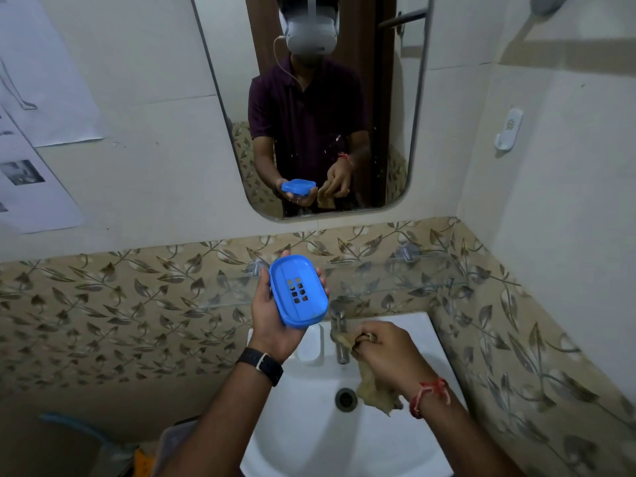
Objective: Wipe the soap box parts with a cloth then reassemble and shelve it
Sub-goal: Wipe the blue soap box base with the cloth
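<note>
A blue soap box [298, 290] with a grid of drain holes in its floor rests in my left hand [275, 318], held up in front of the glass shelf [361, 280]. Its open side faces me. My right hand [385, 352] is lower and to the right, over the sink, closed on a crumpled tan cloth [373, 390] that hangs down beneath my fist. The cloth and the soap box are apart. I cannot tell whether the box is one part or two stacked.
A white sink [344, 442] with a drain [346, 399] lies below my hands. A metal tap [340, 339] stands between them. A mirror [309, 98] hangs above, a white wall hook [509, 129] at right, papers [41, 115] on the left wall.
</note>
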`<state>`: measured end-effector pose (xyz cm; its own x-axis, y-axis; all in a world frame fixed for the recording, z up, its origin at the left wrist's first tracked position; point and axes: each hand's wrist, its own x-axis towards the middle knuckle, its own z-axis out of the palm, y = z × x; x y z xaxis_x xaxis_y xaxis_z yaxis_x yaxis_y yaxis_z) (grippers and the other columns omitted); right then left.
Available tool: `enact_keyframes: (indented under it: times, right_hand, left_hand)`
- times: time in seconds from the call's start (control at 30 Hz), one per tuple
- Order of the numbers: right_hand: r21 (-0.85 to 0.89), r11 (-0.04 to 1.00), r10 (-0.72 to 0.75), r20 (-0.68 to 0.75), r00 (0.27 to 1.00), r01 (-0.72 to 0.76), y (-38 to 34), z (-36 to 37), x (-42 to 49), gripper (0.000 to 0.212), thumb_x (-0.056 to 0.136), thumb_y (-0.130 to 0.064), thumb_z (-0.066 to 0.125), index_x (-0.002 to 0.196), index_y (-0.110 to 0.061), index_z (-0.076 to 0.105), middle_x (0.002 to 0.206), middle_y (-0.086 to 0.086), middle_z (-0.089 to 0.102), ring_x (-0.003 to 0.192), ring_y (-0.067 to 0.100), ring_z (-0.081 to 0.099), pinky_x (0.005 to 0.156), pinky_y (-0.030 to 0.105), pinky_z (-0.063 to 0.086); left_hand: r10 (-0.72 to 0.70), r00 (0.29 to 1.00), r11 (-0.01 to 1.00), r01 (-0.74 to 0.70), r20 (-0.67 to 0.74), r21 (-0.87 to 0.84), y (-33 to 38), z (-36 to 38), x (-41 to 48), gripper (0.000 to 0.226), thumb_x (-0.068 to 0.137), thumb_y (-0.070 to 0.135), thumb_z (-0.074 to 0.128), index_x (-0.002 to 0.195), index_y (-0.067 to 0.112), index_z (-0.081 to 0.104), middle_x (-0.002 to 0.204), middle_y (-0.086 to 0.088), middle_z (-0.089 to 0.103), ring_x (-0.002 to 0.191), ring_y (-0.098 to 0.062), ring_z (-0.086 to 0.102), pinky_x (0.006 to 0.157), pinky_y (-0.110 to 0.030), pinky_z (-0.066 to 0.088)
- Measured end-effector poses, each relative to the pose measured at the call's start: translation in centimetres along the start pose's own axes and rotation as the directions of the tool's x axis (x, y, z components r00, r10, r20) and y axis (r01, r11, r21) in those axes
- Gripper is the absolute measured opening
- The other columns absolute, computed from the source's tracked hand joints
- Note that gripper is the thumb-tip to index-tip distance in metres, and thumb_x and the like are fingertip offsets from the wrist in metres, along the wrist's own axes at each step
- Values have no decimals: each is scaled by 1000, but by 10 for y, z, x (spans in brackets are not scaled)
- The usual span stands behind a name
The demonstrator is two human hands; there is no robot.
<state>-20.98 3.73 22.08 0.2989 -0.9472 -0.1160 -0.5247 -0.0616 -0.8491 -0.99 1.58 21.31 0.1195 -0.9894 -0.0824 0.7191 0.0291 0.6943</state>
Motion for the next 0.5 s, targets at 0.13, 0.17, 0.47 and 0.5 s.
enact_keyframes:
  times: [0.13, 0.17, 0.47, 0.5]
  right_hand:
    - [215, 976, 0, -173, 985, 38, -5, 1, 3, 26, 86, -11, 57, 88, -30, 75, 84, -13, 73, 82, 1, 65, 66, 15, 48]
    - [247, 966, -12, -240, 971, 73, -6, 0, 4, 27, 87, -10, 57, 91, -29, 75, 86, -14, 73, 83, 0, 65, 68, 17, 48]
    - [171, 970, -101, -373, 922, 175, 14, -12, 12, 24, 92, -9, 59, 105, -22, 74, 98, -6, 72, 94, 9, 66, 82, 26, 54]
    - [145, 965, -151, -377, 914, 220, 13, -9, 10, 26, 90, -7, 58, 104, -22, 74, 98, -8, 72, 94, 5, 65, 82, 21, 52]
  left_hand:
    - [80, 997, 989, -79, -4, 125, -2, 2, -1, 60, 100, 60, 42, 152, 30, 43, 135, -20, 46, 107, -35, 57, 98, -52, 49]
    - [97, 995, 982, -99, 21, 164, -2, 2, -2, 58, 100, 59, 43, 151, 31, 45, 131, -19, 49, 106, -34, 58, 96, -51, 50]
    - [101, 869, 430, -478, 485, 766, 25, 34, -10, 50, 104, 42, 41, 154, 35, 38, 157, 21, 40, 145, -6, 38, 113, -24, 38]
    - [82, 856, 369, -502, 510, 782, 25, 38, -9, 49, 104, 41, 42, 153, 34, 40, 154, 15, 46, 142, -8, 41, 112, -20, 38]
